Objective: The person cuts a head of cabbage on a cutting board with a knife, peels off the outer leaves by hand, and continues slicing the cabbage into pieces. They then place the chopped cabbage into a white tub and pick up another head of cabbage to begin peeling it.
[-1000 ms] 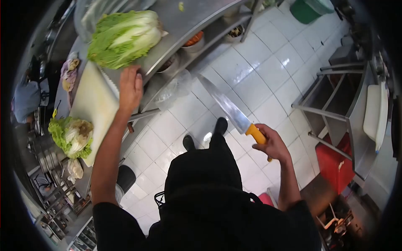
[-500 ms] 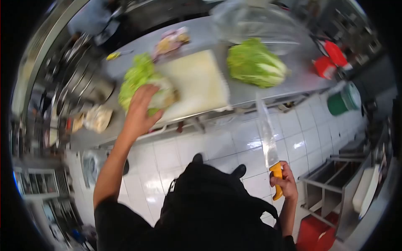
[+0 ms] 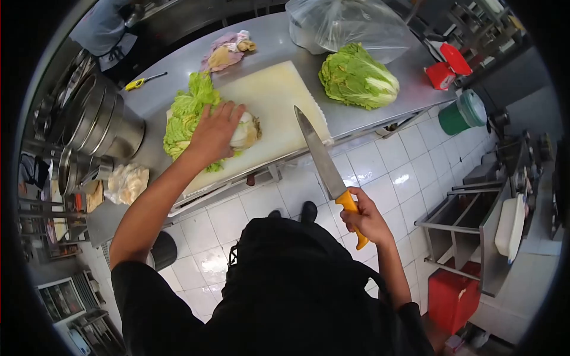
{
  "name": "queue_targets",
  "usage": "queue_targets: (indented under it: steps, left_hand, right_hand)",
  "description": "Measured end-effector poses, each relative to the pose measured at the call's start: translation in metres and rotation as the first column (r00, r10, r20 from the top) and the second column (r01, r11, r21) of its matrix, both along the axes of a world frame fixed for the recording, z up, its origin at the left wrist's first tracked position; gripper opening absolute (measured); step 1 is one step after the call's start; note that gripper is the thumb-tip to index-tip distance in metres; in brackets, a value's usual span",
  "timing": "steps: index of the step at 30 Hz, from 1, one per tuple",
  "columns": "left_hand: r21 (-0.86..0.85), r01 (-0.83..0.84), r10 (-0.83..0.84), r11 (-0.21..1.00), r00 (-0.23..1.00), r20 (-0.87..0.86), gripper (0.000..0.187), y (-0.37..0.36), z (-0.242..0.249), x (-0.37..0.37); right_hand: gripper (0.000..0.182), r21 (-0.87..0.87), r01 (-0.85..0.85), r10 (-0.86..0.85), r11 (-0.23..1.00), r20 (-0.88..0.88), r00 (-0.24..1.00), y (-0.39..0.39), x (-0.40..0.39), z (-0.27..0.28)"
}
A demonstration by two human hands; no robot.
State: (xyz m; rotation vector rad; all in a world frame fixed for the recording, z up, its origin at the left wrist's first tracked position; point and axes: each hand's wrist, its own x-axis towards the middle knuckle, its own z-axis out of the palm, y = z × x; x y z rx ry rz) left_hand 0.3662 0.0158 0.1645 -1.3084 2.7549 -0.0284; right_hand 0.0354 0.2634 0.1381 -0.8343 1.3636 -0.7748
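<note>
My left hand (image 3: 217, 133) grips a leafy Chinese cabbage (image 3: 184, 124) from above, fingers over it and thumb toward the board's near edge. Its frilly green leaves spread left; the white stem end with a browned base points right. Beneath lies a white cutting board (image 3: 279, 89). In my right hand (image 3: 366, 218) is a large kitchen knife (image 3: 323, 157), held by its yellow handle. The blade slants up and left, its tip over the board's right part, apart from the cabbage. A second Chinese cabbage (image 3: 359, 77) lies whole on the steel table, right of the board.
On the steel table (image 3: 172, 74) are a crumpled cloth (image 3: 225, 52), a yellow lighter (image 3: 138, 83), a clear plastic bag (image 3: 356, 26) and a red scale-like item (image 3: 442, 71). Large metal pots (image 3: 110, 118) stand left. Another person (image 3: 107, 29) is at the far left.
The knife has swung up and left from over the floor, its tip now above the board. My left hand stays on the cabbage, its fingers farther over toward the stem end. The view has shifted.
</note>
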Motion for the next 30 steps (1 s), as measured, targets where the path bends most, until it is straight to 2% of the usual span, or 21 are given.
queue_targets:
  steps: [3,7,10,12,13,15,16,18,21,25,30]
  left_hand:
    - [-0.032,-0.014,0.011,0.999,0.995,-0.101,0.106,-0.001,-0.009,0.003]
    - [-0.181,-0.089,0.063,0.979,0.988,-0.142,0.098,0.004,-0.017,-0.003]
    - [-0.279,-0.198,0.165,0.940,0.977,-0.137,0.091,-0.002,-0.029,-0.014]
    - [-0.330,-0.277,0.249,0.903,0.961,-0.124,0.084,-0.009,-0.032,-0.028]
    - [-0.323,-0.311,0.294,0.894,0.950,-0.100,0.068,-0.010,-0.031,-0.035]
    - [-0.461,-0.312,0.284,0.831,0.950,-0.130,0.061,-0.005,-0.045,-0.044]
    - [-0.525,-0.306,0.274,0.794,0.952,-0.140,0.058,0.001,-0.054,-0.047]
    - [-0.503,-0.330,0.298,0.799,0.943,-0.145,0.061,0.019,-0.058,-0.057]
    - [-0.424,-0.339,0.298,0.840,0.941,-0.161,0.069,0.055,-0.064,-0.069]
    - [-0.258,-0.316,0.285,0.913,0.946,-0.151,0.074,0.077,-0.060,-0.075]
    - [-0.370,-0.323,0.271,0.871,0.944,-0.185,0.074,0.096,-0.075,-0.074]
  right_hand:
    - [0.039,0.014,0.034,-0.036,0.999,0.156,0.987,-0.003,-0.006,0.002]
    - [0.033,-0.018,0.027,-0.022,0.999,0.209,0.978,-0.019,-0.021,0.000]
    - [0.032,-0.031,0.039,-0.034,0.999,0.157,0.987,-0.035,-0.027,0.000]
    - [0.032,-0.067,-0.004,0.008,0.998,0.062,0.998,-0.050,-0.028,0.006]
    - [0.032,-0.093,-0.018,0.021,0.995,0.027,0.999,-0.055,-0.028,0.007]
    - [0.036,-0.148,-0.040,0.041,0.988,0.006,0.999,-0.066,-0.029,0.007]
    - [0.036,-0.121,-0.066,0.060,0.990,-0.054,0.997,-0.068,-0.026,0.010]
    - [0.036,-0.086,-0.118,0.101,0.989,-0.178,0.979,-0.082,-0.020,0.020]
    - [0.041,-0.083,-0.215,0.197,0.973,-0.185,0.963,-0.088,-0.021,0.011]
    - [0.037,-0.027,-0.193,0.192,0.981,-0.045,0.980,-0.092,-0.024,-0.006]
    - [0.030,-0.008,-0.140,0.141,0.990,0.053,0.989,-0.091,-0.030,-0.007]
